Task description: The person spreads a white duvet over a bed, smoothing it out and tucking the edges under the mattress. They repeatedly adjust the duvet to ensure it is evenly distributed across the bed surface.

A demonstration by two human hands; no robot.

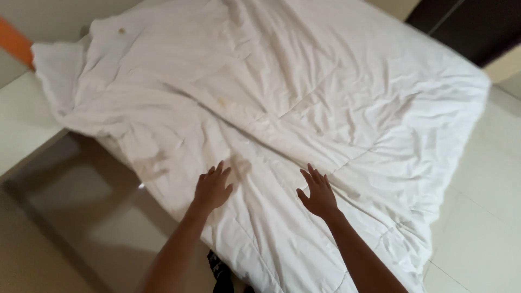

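Hands lie flat on the bedding, both palms down. Left hand [213,188] has its fingers spread and extended, pressing on the white duvet [282,119] close to its near-left edge; it grips nothing. Right hand [319,194] is likewise open, fingers fanned, resting on the cloth a little further in; no fold is pinched under it.

Duvet position: directly ahead of and beneath both hands, extending away from the person. Its long axis runs from the near-right corner by the forearms up toward the far-left end, where the cloth rises over a pale ledge [21,125]. Left hand is nearer the hanging left edge; right hand is nearer the quilted seam that crosses the middle.

Surface condition: wrinkled throughout, with small yellowish marks [221,101] (one mid-cloth, another near the far-left corner).

Surroundings: glossy beige floor [76,217] at left and right, an orange strip [15,46] at the far left, a dark panel [472,27] at the upper right. Nothing rests on the duvet between the hands and its far end.
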